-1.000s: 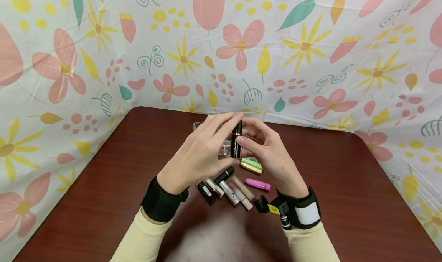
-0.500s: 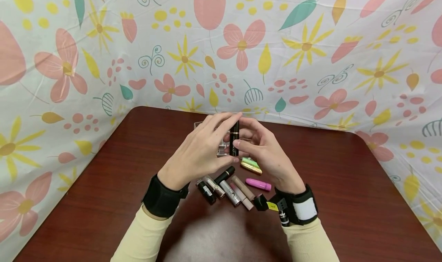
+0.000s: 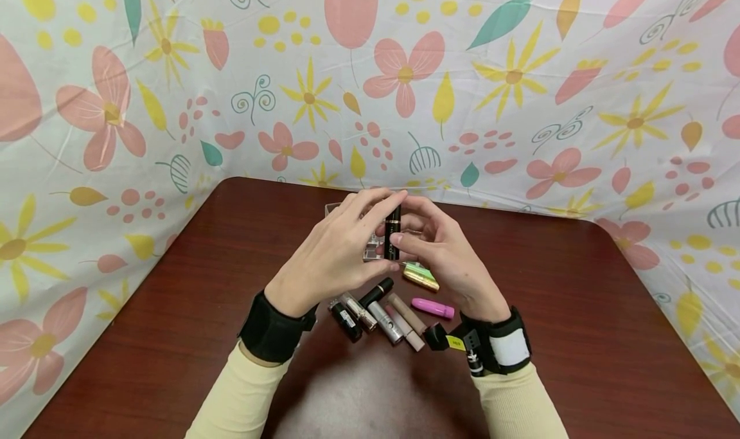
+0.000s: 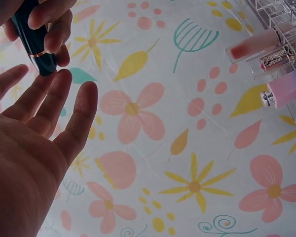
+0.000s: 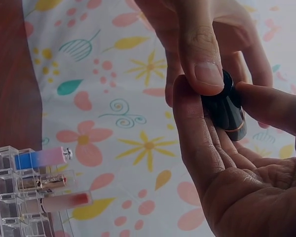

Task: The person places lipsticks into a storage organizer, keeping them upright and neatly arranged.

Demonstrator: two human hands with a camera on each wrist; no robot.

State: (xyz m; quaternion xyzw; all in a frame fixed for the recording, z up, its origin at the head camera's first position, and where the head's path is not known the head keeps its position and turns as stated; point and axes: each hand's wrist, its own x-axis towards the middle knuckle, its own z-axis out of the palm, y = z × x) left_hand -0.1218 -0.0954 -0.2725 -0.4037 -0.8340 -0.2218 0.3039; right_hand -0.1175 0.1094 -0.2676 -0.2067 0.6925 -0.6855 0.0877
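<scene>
Both hands hold a black lipstick tube (image 3: 392, 236) with a gold band, raised upright above the table. My right hand (image 3: 457, 259) grips its side between thumb and fingers. My left hand (image 3: 332, 252) spans it lengthwise, with index fingertip at the top and thumb at the bottom; its other fingers stay fairly straight in the left wrist view. Behind the hands, a clear organizer (image 3: 370, 252) is mostly hidden. The right wrist view shows several cosmetic tubes in it, among them a blue-and-pink one (image 5: 42, 157) and a clear one with a red end (image 5: 64, 203).
Below the hands lie several tubes on the brown table (image 3: 578, 310): a black one (image 3: 376, 292), another black one (image 3: 345, 321), a silver one (image 3: 385, 323), a tan one (image 3: 407, 313) and a magenta one (image 3: 432, 308). A green-and-gold item (image 3: 421, 276) lies nearer the organizer. Floral cloth (image 3: 491, 124) hangs behind.
The lipstick tube has shifted slightly left and turned a little in the hands since one second ago. Over the last half second almost nothing differs.
</scene>
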